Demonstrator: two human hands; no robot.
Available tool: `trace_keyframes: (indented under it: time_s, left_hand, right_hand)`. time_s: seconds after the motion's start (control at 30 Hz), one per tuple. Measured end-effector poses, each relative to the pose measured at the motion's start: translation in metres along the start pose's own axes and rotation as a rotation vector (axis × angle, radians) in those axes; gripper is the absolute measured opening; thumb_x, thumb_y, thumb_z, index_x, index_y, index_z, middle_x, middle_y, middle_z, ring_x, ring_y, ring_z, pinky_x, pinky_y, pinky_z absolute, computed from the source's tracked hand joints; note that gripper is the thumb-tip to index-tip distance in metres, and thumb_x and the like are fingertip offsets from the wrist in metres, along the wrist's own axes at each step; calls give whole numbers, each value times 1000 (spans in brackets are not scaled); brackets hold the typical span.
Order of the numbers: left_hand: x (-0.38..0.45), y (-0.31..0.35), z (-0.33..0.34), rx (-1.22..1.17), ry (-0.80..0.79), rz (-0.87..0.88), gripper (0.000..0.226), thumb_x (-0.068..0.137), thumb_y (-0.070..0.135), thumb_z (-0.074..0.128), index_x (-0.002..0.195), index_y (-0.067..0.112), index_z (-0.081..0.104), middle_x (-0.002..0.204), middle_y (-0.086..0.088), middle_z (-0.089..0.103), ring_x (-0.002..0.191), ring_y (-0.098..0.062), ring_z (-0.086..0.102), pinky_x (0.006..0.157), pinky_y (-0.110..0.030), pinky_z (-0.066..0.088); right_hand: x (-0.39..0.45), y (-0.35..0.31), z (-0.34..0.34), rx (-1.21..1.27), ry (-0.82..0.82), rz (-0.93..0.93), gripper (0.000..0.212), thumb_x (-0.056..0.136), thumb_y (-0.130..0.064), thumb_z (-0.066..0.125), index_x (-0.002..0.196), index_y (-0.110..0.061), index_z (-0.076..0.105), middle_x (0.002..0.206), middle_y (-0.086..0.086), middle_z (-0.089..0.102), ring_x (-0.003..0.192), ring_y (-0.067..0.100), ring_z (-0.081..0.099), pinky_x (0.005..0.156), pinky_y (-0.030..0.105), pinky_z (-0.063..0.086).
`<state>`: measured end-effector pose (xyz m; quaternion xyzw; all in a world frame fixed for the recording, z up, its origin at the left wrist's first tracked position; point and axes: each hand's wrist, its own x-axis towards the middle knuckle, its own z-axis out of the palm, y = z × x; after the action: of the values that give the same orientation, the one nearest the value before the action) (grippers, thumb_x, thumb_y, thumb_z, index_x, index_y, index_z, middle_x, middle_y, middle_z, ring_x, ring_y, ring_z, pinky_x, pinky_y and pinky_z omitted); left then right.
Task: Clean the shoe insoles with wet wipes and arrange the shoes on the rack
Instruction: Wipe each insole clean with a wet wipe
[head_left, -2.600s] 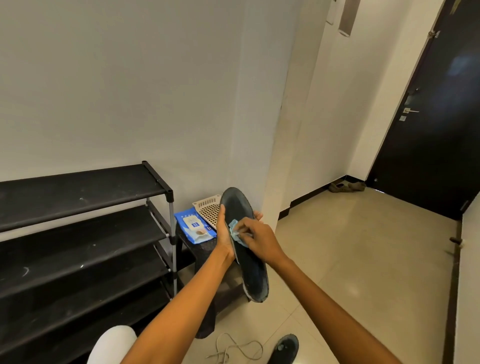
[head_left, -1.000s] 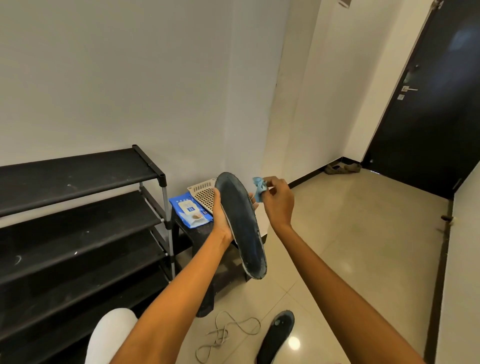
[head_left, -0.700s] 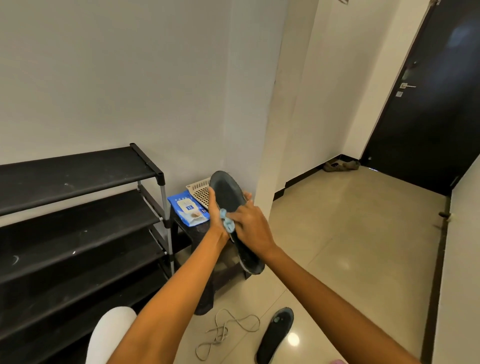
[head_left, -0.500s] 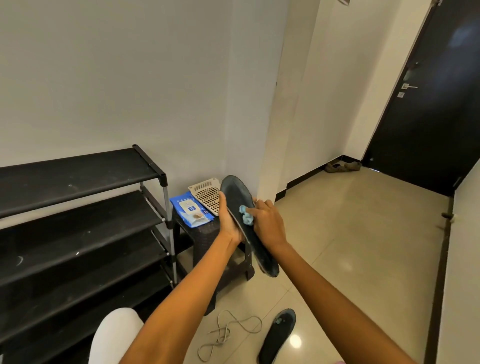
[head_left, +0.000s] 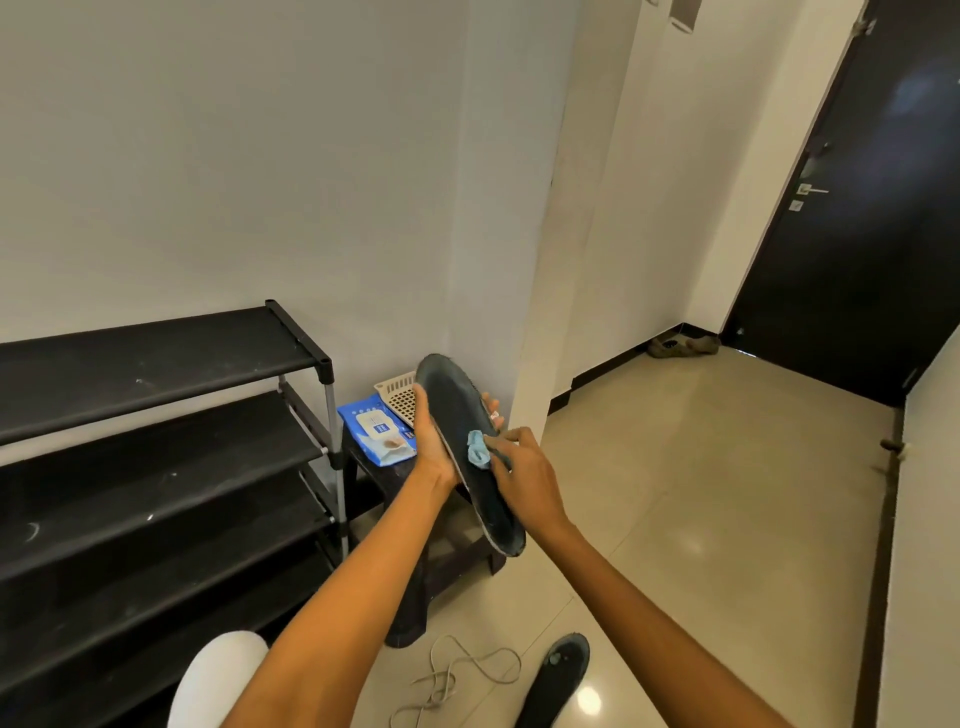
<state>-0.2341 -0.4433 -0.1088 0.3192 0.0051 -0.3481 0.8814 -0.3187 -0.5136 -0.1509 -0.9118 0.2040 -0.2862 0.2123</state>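
Note:
A dark blue insole (head_left: 462, 426) is held upright and tilted in front of me, toe end up. My left hand (head_left: 428, 441) grips it from behind, thumb on its left edge and fingertips showing past its right edge. My right hand (head_left: 524, 480) pinches a crumpled light blue wet wipe (head_left: 478, 449) and presses it on the insole's middle. A second dark insole (head_left: 558, 675) lies on the floor at the bottom. The blue wet wipes pack (head_left: 376, 431) lies on a dark stool (head_left: 410, 561). The black shoe rack (head_left: 156, 467) stands at the left with bare shelves.
A cream perforated basket (head_left: 397, 397) sits on the stool behind the pack. A loose shoelace (head_left: 457, 675) lies on the tiled floor. A pair of shoes (head_left: 680, 347) rests by the far wall near a dark door (head_left: 857, 234). My white-clad knee (head_left: 218, 680) shows at the bottom left.
My right hand lifted the wipe off the insole a second ago, then brought it back and has been rubbing it along the insole's middle. My left hand keeps holding the insole.

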Motion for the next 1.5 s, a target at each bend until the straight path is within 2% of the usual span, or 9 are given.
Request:
trace_keyframes:
  time_s: [0.1, 0.3, 0.5, 0.63, 0.73, 0.97, 1.17, 1.33, 1.5]
  left_hand:
    - [-2, -1, 2, 47, -86, -74, 65, 74, 66, 56, 90, 5, 72, 93, -12, 68, 76, -23, 69, 76, -34, 56]
    - [-12, -17, 0, 53, -37, -95, 53, 84, 58, 53, 86, 7, 68, 74, -8, 69, 68, -19, 69, 65, -28, 57]
    - [-7, -18, -13, -35, -61, -66, 70, 94, 52, 40, 52, 7, 72, 62, -9, 69, 51, -17, 68, 59, -28, 56]
    - [-10, -31, -10, -78, -40, -112, 65, 89, 62, 40, 74, 12, 78, 78, -10, 70, 69, -20, 70, 67, -32, 54]
    - [-14, -21, -5, -7, -44, -81, 53, 93, 54, 40, 87, 8, 66, 71, -10, 67, 56, -18, 69, 55, -25, 56]
    - [-19, -21, -2, 60, 9, -57, 54, 89, 60, 44, 91, 10, 63, 68, -8, 69, 62, -19, 68, 65, -30, 55]
    - [-12, -12, -15, 113, 28, -29, 52, 92, 52, 44, 83, 4, 62, 70, -12, 68, 56, -20, 66, 53, -25, 55]
    - [-25, -14, 3, 214, -48, -91, 62, 89, 62, 41, 119, 11, 60, 108, -15, 65, 101, -27, 61, 85, -36, 49]
    - [-20, -17, 13, 240, -69, -57, 49, 98, 49, 29, 79, 16, 60, 80, -1, 63, 61, -10, 63, 56, -18, 52]
  right_hand:
    - [9, -4, 2, 3, 38, -8, 32, 96, -18, 50, 126, -12, 59, 122, 10, 55, 103, 21, 57, 85, 17, 46]
    - [29, -16, 2, -216, 168, -104, 30, 97, -28, 45, 116, -20, 66, 108, 1, 61, 100, 16, 48, 78, 23, 33]
    - [12, -3, -5, -371, -5, -433, 23, 90, -28, 57, 107, -20, 70, 95, 5, 65, 94, 25, 56, 78, 35, 43]
    - [30, 2, -11, -466, 3, -238, 31, 96, -27, 48, 124, -20, 59, 111, 6, 59, 103, 23, 47, 84, 31, 34]
    - [20, -7, -4, -399, -68, -390, 26, 95, -25, 49, 113, -19, 66, 102, 5, 61, 98, 21, 50, 87, 33, 38]
    - [25, 4, -9, -464, -18, -294, 35, 94, -24, 52, 129, -18, 54, 120, 9, 57, 110, 25, 48, 89, 33, 38]
    - [15, 12, -12, -348, -157, -548, 25, 88, -22, 61, 111, -15, 68, 104, 7, 64, 98, 24, 54, 79, 35, 48]
    - [46, 2, -22, -69, 123, -31, 35, 96, -18, 50, 129, -11, 53, 117, 11, 56, 105, 24, 53, 87, 32, 49]
    - [36, -17, 14, -18, 175, -51, 22, 94, -20, 52, 106, -16, 70, 99, 3, 65, 90, 15, 56, 88, 32, 48]
